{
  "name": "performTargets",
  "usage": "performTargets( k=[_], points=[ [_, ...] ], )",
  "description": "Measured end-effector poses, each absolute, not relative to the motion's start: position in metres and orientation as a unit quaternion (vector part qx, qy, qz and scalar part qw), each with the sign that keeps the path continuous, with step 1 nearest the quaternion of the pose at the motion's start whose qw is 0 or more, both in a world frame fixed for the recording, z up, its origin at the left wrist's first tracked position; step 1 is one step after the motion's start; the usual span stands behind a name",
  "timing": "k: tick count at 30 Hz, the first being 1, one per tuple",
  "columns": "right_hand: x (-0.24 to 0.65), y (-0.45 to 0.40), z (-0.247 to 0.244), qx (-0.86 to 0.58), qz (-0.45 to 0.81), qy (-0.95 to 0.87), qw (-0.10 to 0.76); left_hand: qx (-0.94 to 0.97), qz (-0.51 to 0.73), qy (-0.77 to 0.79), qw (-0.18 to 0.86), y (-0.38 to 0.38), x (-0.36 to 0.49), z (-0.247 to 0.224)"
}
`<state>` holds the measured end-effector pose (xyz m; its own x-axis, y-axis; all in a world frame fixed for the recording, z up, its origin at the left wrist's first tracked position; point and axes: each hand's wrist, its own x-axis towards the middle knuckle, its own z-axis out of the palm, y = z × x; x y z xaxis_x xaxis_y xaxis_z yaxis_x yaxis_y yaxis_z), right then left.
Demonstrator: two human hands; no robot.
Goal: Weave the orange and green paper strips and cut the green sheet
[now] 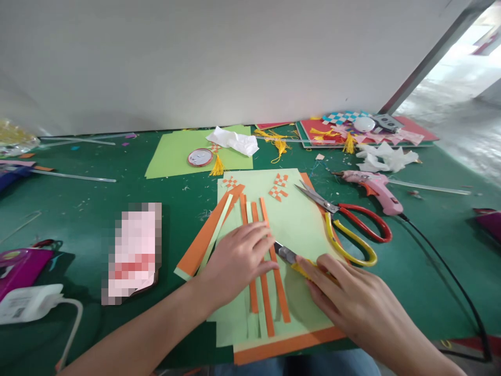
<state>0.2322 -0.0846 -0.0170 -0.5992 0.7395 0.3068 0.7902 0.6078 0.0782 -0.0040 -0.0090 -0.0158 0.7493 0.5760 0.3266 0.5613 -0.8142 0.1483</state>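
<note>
My right hand (344, 292) is wrapped round a yellow utility knife (287, 254), its blade pointing left toward the paper strips. Across several orange and pale green paper strips (267, 303) lies my left hand (238, 258), palm down with fingers stretched out and fingertips beside the blade. Beneath them is a pale green sheet (301, 219), with an orange sheet (289, 345) showing along its lower edge. A wider orange strip (211, 235) slants to the left. Small woven orange-and-white pieces (278, 187) rest near the top of the pale sheet.
Red-and-yellow-handled scissors (340, 209) and a pink glue gun (373, 190) with a black cord lie to the right. A blurred pink object (135, 250) and a white charger (31, 303) are left. Behind are a bright green sheet (168, 151), crumpled tissue (235, 140) and yellow tassels (279, 146).
</note>
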Motion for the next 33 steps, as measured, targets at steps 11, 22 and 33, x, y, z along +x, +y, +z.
performTargets(
  k=[11,22,33],
  points=[
    [0.232,-0.084,-0.016,-0.437,-0.095,-0.884,0.136,0.932,0.141,0.335,-0.002,-0.006,-0.006,-0.023],
    [0.232,-0.082,-0.017,-0.444,-0.088,-0.880,0.140,0.928,0.133,0.347,0.020,-0.006,-0.006,-0.019],
    [0.230,-0.068,-0.018,-0.448,-0.112,-0.877,0.135,0.927,0.126,0.351,0.025,-0.008,-0.007,-0.019]
  ],
)
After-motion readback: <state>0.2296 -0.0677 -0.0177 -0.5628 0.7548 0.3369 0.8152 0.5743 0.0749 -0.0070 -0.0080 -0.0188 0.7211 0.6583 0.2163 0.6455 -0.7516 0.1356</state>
